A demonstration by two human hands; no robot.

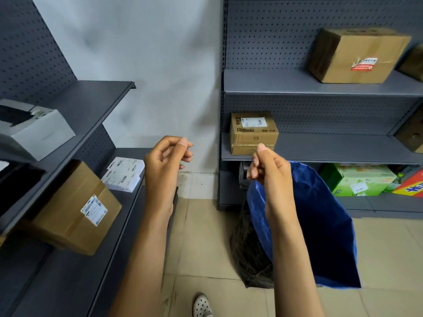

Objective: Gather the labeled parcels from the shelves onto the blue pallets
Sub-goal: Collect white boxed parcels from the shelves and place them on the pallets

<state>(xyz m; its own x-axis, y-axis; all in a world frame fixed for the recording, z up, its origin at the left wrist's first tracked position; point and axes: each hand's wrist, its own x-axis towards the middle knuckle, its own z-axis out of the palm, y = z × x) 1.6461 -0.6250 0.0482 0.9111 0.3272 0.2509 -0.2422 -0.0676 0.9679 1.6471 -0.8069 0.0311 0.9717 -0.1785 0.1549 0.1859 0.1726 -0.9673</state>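
- Small labelled parcel [253,132]: sits on the middle shelf [332,148] of the right-hand rack, just beyond the right hand, at the shelf's left end. Taped corrugated card, white label on top. Judged light and stiff; smooth tape may be slick. Best taken by both side faces, or one hand under the front bottom edge, not by the label.
- Tilted labelled parcel [75,208]: left of and below the left hand, on the lower shelf of the left rack. Bigger, probably heavier; a two-hand grip at opposite bottom corners is advised.
- Large parcel [357,56]: upper right shelf, above and beyond the right hand. Red-and-white sticker on its front. Weight cannot be told; it should be slid to the edge before lifting.
- Left hand [168,156]: raised, fingers loosely curled, thumb to fingertips, nothing seen held.
- Right hand [267,165]: raised the same way, curled, apparently empty; a tiny item pinched cannot be ruled out.
- Blue bag [320,225]: open on the floor below the right forearm.
- White labelled packets [123,173]: flat, just left of the left hand.
- Blue pallets: not in view.
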